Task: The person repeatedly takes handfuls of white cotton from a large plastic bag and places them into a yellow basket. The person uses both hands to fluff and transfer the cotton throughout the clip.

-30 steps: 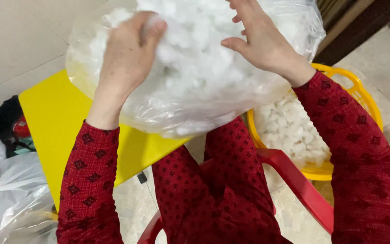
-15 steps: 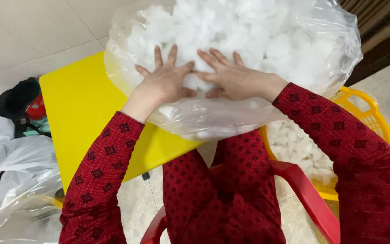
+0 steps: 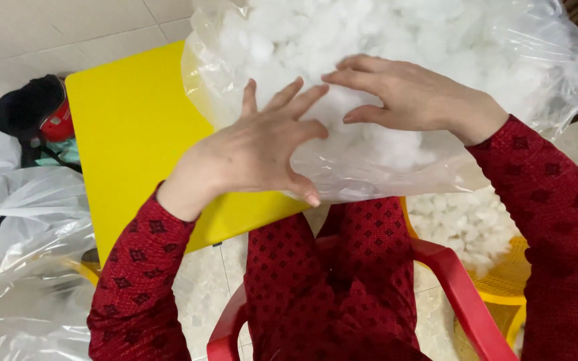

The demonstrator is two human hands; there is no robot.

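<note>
A big clear plastic bag (image 3: 503,60) stuffed with white fluffy filling rests on the yellow table (image 3: 128,127) in front of me. My left hand (image 3: 255,150) lies flat on the bag's near side, fingers spread. My right hand (image 3: 409,93) presses on the bag just to the right of it, fingers stretched towards the left hand. Neither hand grips anything. Both sleeves are red with a dark pattern.
I sit on a red plastic chair (image 3: 456,287). A yellow basket (image 3: 503,287) with more white filling stands at the lower right. A black and red cap (image 3: 35,110) lies left of the table. Empty clear bags (image 3: 28,294) are piled at the lower left.
Both hands came down from the top of the bag to its near side and now press flat on it. The bag has settled lower on the table.
</note>
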